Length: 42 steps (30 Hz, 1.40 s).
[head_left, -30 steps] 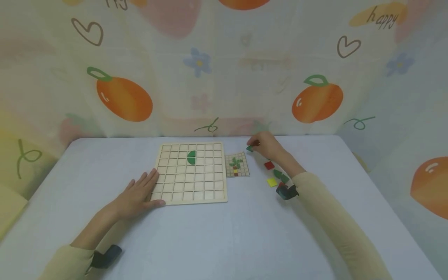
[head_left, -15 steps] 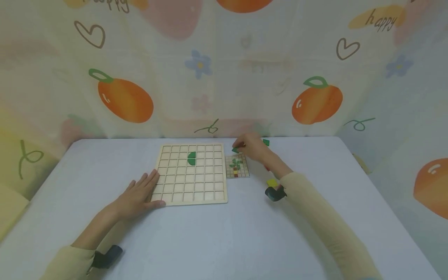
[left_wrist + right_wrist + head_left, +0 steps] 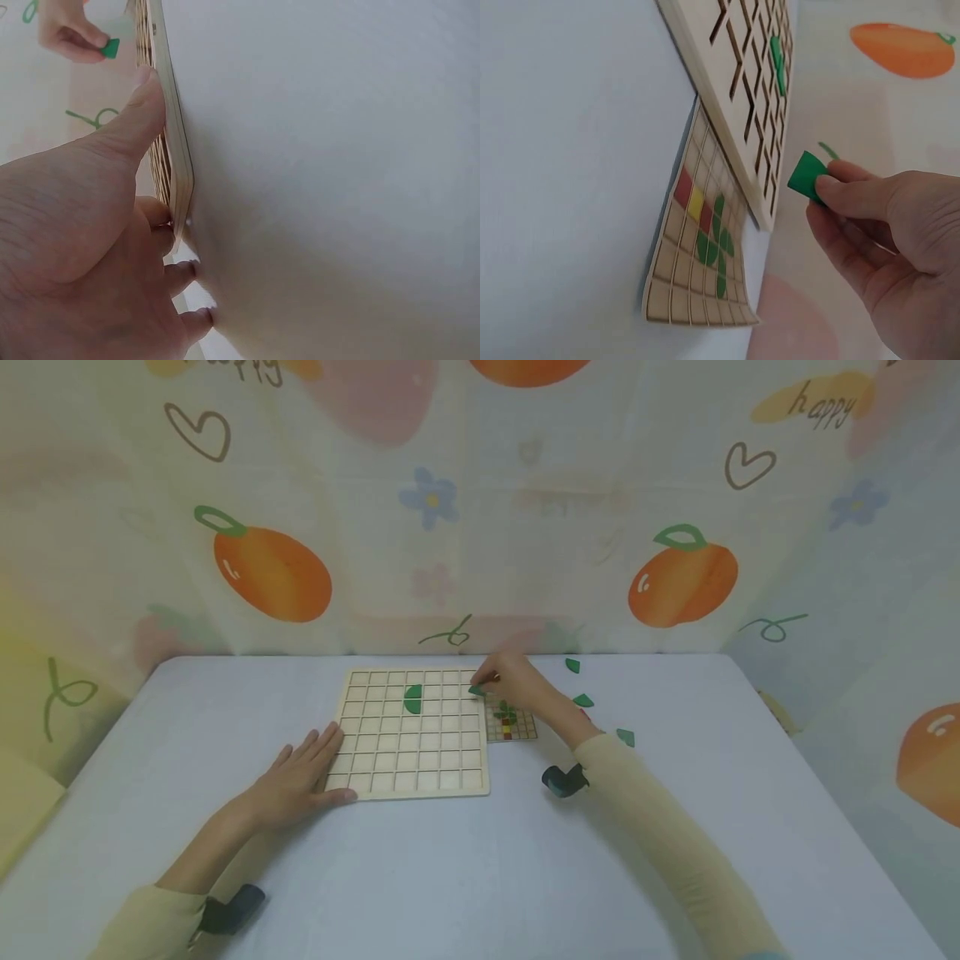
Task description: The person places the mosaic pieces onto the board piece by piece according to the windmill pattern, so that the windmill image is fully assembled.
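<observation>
A pale wooden grid board [image 3: 408, 752] lies on the white table, with two green quarter-circle tiles [image 3: 413, 699] set in neighbouring cells near its top. My left hand [image 3: 294, 781] rests along the board's left edge, fingers extended and thumb at the near corner; the left wrist view has the thumb against the rim. Between thumb and fingers my right hand [image 3: 517, 682] pinches another green quarter-circle tile [image 3: 807, 176], held above the board's upper right edge. Under that hand, the pattern card [image 3: 679, 292] lies beside the board, printed with green, red and yellow shapes.
Loose green tiles [image 3: 583, 701] are scattered right of the card, one farther back and another nearer the right sleeve. A red tile [image 3: 586, 716] is mostly covered by the right forearm. Behind the table hangs a fruit-patterned curtain [image 3: 525, 527].
My right hand has moved left with the green tile, from right of the card, across its top, to the board's right edge. The left hand and the board stay put.
</observation>
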Motion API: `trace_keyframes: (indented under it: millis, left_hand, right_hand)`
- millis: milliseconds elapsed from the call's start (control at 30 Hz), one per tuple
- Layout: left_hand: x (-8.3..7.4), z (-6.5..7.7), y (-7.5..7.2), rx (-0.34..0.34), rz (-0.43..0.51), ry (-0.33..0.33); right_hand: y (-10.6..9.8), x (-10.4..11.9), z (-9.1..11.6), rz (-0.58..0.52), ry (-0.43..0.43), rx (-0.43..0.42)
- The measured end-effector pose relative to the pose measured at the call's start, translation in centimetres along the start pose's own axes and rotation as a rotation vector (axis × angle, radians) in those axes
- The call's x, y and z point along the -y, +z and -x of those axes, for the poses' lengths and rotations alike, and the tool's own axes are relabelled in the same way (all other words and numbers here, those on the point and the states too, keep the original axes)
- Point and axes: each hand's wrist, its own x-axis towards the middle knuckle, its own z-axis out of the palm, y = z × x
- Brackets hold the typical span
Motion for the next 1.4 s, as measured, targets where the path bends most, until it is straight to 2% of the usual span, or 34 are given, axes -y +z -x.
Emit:
trace_keyframes:
  millis: [133,367,733,1000,1400]
  left_hand:
    - [-0.1,0.0,0.0,0.002,0.008,-0.006]
    - [-0.1,-0.1,0.0,0.003,0.01,-0.012]
    - [-0.1,0.0,0.1,0.001,0.006,-0.012]
    - [0.1,0.0,0.1,0.001,0.008,-0.009]
    - [0.2,0.1,0.1,-0.009,0.014,-0.002]
  right_hand:
    - [0.6,0.2,-0.3,-0.021,-0.031,0.005]
    - [1.4,0.9,-0.7,-0.057,-0.017,0.027]
    - [2.6,1.8,-1.5,-0.087,-0.042,0.069]
    - [3.2,3.0,-2.5,-0.057,-0.086,0.107]
    - [4.4,3.3,-3.7,-0.027,-0.12,0.127]
